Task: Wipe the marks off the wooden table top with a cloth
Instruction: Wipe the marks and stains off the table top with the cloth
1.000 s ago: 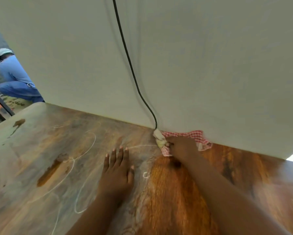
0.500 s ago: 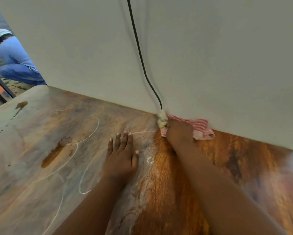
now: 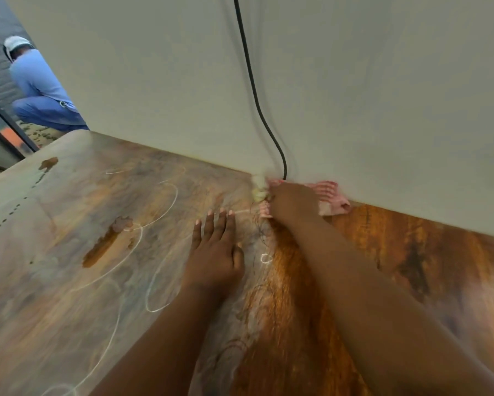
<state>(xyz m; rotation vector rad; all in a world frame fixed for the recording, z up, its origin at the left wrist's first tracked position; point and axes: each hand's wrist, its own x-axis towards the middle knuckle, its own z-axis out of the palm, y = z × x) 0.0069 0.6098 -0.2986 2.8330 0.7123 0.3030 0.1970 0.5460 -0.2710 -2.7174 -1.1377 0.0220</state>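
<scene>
The wooden table top [image 3: 388, 270] carries white chalk loops [image 3: 151, 307] and a brown smear [image 3: 103, 245] on its dull left half; its right half looks cleaner and darker. A red-and-white checked cloth [image 3: 331, 195] lies bunched against the wall at the table's far edge. My right hand [image 3: 293, 202] sits on top of it, fingers curled down into the cloth and mostly hidden. Its yellowish corner [image 3: 258, 190] sticks out to the left. My left hand [image 3: 214, 252] rests flat on the table, fingers straight, just left of a small chalk ring [image 3: 266, 258].
A pale wall [image 3: 383, 104] rises right behind the table. A black cable [image 3: 254, 92] hangs down it and ends just above the cloth. Past the table's left end, a person in blue [image 3: 40, 90] crouches on the floor.
My right hand has kept the cloth against the wall and shifted it slightly left along the edge. My left hand stays planted. The camera has tilted a little.
</scene>
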